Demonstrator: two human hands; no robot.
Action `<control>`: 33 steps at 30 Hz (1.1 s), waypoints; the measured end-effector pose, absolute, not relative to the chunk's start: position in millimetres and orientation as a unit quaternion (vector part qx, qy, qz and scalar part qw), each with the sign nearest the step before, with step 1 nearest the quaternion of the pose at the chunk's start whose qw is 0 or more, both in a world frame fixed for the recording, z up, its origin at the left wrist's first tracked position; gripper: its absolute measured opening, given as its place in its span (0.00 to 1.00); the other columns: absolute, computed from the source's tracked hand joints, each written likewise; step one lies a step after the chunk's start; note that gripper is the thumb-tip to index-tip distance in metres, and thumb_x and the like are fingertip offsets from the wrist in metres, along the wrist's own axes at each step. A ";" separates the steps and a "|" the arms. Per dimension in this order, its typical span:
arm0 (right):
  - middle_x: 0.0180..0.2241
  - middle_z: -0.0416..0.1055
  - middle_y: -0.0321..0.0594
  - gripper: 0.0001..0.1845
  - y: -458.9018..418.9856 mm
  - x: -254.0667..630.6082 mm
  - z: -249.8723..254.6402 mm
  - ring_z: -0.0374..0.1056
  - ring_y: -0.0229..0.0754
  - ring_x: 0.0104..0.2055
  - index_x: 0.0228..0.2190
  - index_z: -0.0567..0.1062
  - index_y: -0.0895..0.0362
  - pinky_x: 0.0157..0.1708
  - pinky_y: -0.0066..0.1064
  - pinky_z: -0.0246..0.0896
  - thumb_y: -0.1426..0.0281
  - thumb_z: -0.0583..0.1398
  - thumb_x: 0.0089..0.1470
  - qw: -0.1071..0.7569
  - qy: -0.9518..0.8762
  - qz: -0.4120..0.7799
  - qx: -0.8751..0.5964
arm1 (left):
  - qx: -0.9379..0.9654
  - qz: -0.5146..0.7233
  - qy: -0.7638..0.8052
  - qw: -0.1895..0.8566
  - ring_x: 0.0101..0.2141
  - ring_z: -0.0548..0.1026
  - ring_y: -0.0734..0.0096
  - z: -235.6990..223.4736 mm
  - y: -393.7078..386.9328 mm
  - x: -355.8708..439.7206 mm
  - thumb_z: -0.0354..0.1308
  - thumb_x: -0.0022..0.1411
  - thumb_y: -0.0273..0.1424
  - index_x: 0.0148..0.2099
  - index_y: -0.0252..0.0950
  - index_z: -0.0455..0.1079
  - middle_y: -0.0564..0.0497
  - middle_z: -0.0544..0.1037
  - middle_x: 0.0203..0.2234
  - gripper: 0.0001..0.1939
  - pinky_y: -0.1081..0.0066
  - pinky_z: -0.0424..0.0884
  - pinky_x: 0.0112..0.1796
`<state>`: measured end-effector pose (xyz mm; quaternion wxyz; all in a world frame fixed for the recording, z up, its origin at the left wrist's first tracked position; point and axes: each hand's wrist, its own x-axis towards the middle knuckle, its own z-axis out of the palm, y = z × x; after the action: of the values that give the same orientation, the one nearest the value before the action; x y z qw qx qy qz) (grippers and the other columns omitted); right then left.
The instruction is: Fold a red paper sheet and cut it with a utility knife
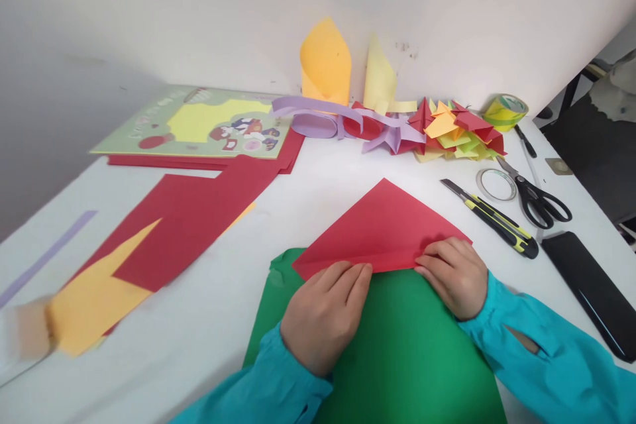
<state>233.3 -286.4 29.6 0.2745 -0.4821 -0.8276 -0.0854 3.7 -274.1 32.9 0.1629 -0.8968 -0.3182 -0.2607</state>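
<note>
A red sheet of paper (382, 225), folded into a triangle with its point away from me, lies over the far end of a green mat (412, 344). A narrow fold runs along its near edge. My left hand (325, 311) pinches that edge toward the left, fingers closed on the paper. At the right end of the same edge, my right hand (454, 276) has its fingertips closed on the paper too. Both thumbs are mostly hidden behind the fingers.
Left are red sheets (183, 225), yellow paper (104, 298) and a purple strip (47, 258). Folded paper shapes (457, 129) and a picture pad (193, 122) line the wall. Right lie a utility knife (491, 218), scissors (539, 202), tape rolls (507, 111) and a black case (591, 291).
</note>
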 end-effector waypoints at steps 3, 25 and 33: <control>0.28 0.72 0.40 0.12 -285.0 234.9 30.6 0.62 0.38 0.31 0.30 0.77 0.57 0.32 0.29 0.55 0.68 0.55 0.59 0.276 -0.830 -0.063 -0.481 | -0.893 -0.262 -0.336 0.147 0.31 0.75 0.62 32.4 -275.9 3.5 0.45 0.62 0.18 0.41 0.27 0.72 0.44 0.79 0.31 0.14 0.64 0.75 0.30; 0.26 0.74 0.42 0.06 -284.7 211.3 37.3 0.65 0.39 0.30 0.28 0.75 0.63 0.31 0.34 0.57 0.77 0.58 0.55 0.306 -0.871 -0.129 -0.362 | -0.887 -0.283 -0.331 0.154 0.33 0.74 0.60 29.4 -283.6 15.2 0.47 0.63 0.21 0.38 0.29 0.74 0.45 0.79 0.33 0.13 0.64 0.71 0.30; 0.26 0.73 0.45 0.12 -285.3 202.3 35.6 0.65 0.41 0.31 0.29 0.75 0.65 0.32 0.36 0.58 0.80 0.52 0.57 0.317 -0.874 -0.160 -0.331 | -0.883 -0.321 -0.311 0.143 0.32 0.74 0.62 25.2 -280.1 32.8 0.49 0.62 0.21 0.37 0.28 0.73 0.44 0.77 0.31 0.11 0.65 0.70 0.29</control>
<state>202.3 -285.3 35.6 0.3166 -0.3310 -0.8744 -0.1600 32.8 -280.1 25.2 0.1432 -0.8829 -0.3114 -0.3211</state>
